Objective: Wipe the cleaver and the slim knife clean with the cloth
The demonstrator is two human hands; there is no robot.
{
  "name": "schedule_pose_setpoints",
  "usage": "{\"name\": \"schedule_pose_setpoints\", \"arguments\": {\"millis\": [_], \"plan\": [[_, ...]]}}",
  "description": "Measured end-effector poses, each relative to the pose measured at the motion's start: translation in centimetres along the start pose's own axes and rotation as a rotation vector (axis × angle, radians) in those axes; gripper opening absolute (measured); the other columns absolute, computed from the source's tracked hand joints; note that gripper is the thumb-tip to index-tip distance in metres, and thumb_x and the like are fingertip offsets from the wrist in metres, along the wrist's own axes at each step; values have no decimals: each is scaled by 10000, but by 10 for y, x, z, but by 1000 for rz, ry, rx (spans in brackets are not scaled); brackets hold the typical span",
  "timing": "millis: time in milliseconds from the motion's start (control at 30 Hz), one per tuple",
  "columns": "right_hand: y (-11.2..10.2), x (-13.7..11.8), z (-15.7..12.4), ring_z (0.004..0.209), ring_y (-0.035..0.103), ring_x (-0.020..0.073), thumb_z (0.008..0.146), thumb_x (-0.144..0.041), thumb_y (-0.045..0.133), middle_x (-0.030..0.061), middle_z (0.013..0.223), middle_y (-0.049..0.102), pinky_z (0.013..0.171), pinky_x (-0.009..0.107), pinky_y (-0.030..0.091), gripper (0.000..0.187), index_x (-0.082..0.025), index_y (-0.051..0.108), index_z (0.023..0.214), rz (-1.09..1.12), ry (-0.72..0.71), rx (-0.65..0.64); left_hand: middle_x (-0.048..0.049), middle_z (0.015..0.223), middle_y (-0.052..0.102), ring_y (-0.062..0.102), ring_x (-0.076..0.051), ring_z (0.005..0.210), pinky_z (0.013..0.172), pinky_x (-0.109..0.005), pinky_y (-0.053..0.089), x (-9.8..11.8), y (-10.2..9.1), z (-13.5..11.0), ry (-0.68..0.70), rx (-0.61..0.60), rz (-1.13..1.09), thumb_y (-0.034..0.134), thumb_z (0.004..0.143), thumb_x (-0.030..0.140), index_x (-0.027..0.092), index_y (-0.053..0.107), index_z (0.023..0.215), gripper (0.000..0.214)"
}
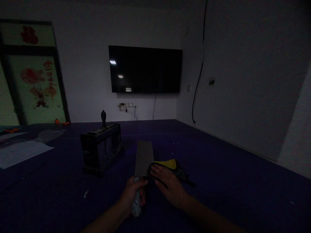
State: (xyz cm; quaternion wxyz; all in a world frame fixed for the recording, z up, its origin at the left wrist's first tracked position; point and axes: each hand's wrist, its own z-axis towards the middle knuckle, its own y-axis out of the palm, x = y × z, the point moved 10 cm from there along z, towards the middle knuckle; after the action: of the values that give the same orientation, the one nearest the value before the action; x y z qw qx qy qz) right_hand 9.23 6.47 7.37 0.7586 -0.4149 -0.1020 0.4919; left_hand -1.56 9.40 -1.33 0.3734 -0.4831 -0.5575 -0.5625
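My left hand point(130, 195) is closed around the handle of a cleaver point(143, 157); the handle is covered in crinkled clear wrapping. The broad, dull grey blade points away from me over the dark blue surface. My right hand point(169, 183) grips a yellow and dark grey cloth point(170, 164). Its fingers press the cloth against the right side of the blade near the handle. Part of the cloth trails to the right of the hand. Beyond my left hand stands a dark knife block point(102, 150) with see-through sides, and one black handle point(103, 118) sticks up from its top.
White paper point(23, 153) and clear plastic film point(50, 135) lie at the far left. Small orange items point(57, 121) sit by the door. A white scrap point(86, 194) lies left of my hands. A television point(145, 69) hangs on the back wall, and a black cable point(201, 69) runs down at right.
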Motion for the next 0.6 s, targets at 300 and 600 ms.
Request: {"name": "schedule_pose_setpoints", "arguments": {"millis": [300, 600], "plan": [[4, -2, 0, 1231, 364, 196, 886, -242, 396, 51, 1307, 453, 1005, 420, 330, 385, -220, 440, 1268, -69, -18, -56, 89, 353, 430, 404, -99, 242, 273, -179, 260, 4, 3, -4, -17, 2, 7, 636, 553, 362, 190, 416, 700, 316], [3, 17, 0, 1276, 278, 200, 909, -305, 345, 66, 1371, 357, 1039, 425, 277, 414, -186, 389, 1304, -85, 115, -1, 91, 337, 434, 408, -112, 229, 263, -181, 274, -2, 7, -4, -35, -58, 85, 622, 545, 331, 195, 408, 716, 305]]}}
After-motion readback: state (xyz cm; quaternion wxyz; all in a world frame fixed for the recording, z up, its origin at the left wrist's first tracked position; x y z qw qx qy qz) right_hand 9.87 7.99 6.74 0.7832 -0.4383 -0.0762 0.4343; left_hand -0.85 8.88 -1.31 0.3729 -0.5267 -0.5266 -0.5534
